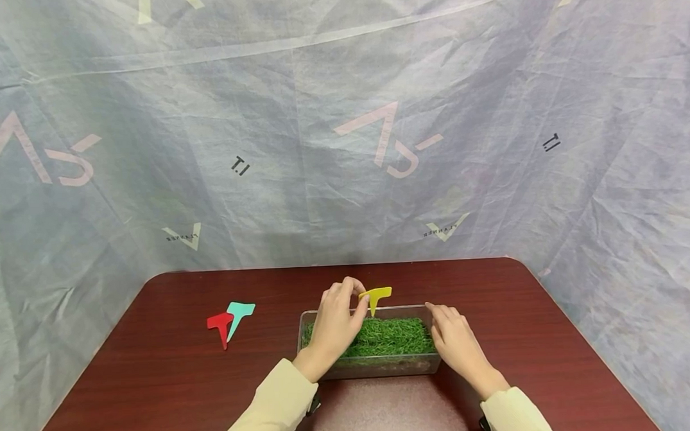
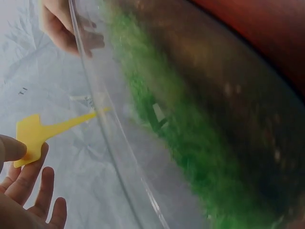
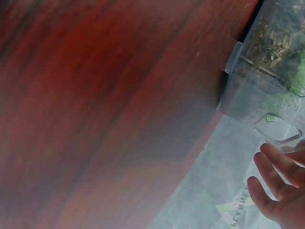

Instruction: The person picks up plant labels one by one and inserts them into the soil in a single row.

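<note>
A clear plastic box [image 1: 380, 366] holds green artificial grass [image 1: 387, 337] over brown filling. My left hand [image 1: 336, 319] pinches the flat head of a yellow T-shaped plant label [image 2: 31, 138] between thumb and fingers. The label's pointed stem tilts down at the box's far rim, over the grass in the head view. At the box's right end, my right hand [image 1: 459, 341] rests its fingers on the rim, near an oval handle hole [image 3: 278, 128] that shows in the right wrist view.
To the left on the dark red table [image 1: 155, 371] lie a red plant label [image 1: 220, 325] and a turquoise one [image 1: 240, 312], partly overlapping. A grey printed cloth [image 1: 298, 198] hangs behind the table and along both sides.
</note>
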`<state>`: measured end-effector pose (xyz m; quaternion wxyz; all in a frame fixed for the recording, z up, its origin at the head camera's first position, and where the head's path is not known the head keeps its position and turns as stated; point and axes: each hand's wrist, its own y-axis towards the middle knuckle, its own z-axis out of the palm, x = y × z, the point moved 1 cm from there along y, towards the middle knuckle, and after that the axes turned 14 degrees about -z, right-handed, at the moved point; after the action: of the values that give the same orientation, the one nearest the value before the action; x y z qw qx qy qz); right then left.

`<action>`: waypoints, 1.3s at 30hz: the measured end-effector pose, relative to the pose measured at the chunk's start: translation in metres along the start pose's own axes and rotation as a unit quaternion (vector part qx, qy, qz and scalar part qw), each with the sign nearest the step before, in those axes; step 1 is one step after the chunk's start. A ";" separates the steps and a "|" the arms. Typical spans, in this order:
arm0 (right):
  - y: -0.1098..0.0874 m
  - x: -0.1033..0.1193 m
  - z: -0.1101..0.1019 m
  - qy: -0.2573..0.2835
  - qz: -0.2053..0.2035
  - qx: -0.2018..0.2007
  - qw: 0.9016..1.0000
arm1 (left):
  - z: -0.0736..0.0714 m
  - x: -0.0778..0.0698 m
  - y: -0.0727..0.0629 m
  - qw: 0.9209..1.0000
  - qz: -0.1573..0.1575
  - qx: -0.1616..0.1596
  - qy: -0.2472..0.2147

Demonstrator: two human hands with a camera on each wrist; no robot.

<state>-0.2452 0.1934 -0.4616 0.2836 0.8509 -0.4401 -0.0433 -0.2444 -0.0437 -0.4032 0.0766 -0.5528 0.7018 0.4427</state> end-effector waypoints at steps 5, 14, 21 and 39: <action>0.000 -0.001 0.000 0.001 0.002 0.001 1.000 | 0.008 -0.006 -0.006 1.000 -0.005 0.014 -0.006; 0.000 0.000 0.000 0.003 0.006 0.002 1.000 | 0.024 -0.014 -0.016 0.998 -0.023 0.042 -0.027; 0.000 0.000 0.001 -0.001 0.012 0.006 1.000 | 0.033 -0.018 -0.020 0.997 -0.036 0.057 -0.043; 0.000 0.000 0.001 -0.004 0.003 0.000 1.000 | 0.055 -0.022 -0.030 0.997 -0.015 0.060 -0.039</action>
<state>-0.2456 0.1934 -0.4626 0.2822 0.8492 -0.4439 -0.0463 -0.2321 0.0105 -0.4389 0.1438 -0.5400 0.7153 0.4197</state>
